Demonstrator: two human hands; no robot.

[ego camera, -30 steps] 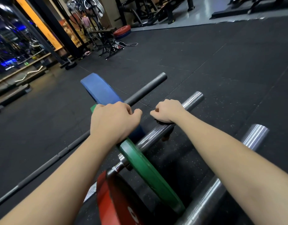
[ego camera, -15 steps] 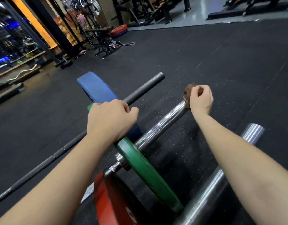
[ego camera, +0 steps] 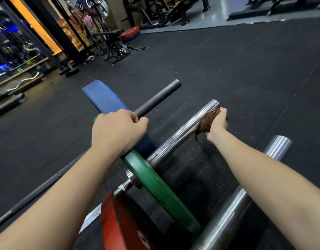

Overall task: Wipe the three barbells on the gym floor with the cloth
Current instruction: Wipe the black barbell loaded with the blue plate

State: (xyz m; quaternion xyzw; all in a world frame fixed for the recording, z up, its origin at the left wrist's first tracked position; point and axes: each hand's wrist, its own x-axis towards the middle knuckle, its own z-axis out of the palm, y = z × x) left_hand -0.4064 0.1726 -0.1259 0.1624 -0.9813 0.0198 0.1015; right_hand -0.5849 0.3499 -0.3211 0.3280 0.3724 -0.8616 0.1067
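Three barbells lie side by side on the black gym floor. The left one is a dark bar point(ego camera: 156, 101) carrying a blue plate point(ego camera: 103, 98). The middle chrome bar point(ego camera: 181, 133) carries a green plate point(ego camera: 155, 186), and my left hand point(ego camera: 117, 132) grips that plate's top edge. My right hand point(ego camera: 217, 123) holds a brown cloth point(ego camera: 207, 121) pressed against the right side of the middle bar's sleeve, close to its far end. The right chrome bar point(ego camera: 274, 147) runs under my right forearm. A red plate point(ego camera: 123, 226) stands at the bottom.
Black rubber floor point(ego camera: 245, 73) stretches ahead and to the right. Racks, stands and stacked plates point(ego camera: 129, 34) crowd the far left. A curl bar point(ego camera: 25, 81) lies by the mirrored wall on the left.
My right hand slid the cloth from the middle of the chrome sleeve out to its far end, then came slightly back along the side. My left hand stayed on the green plate.
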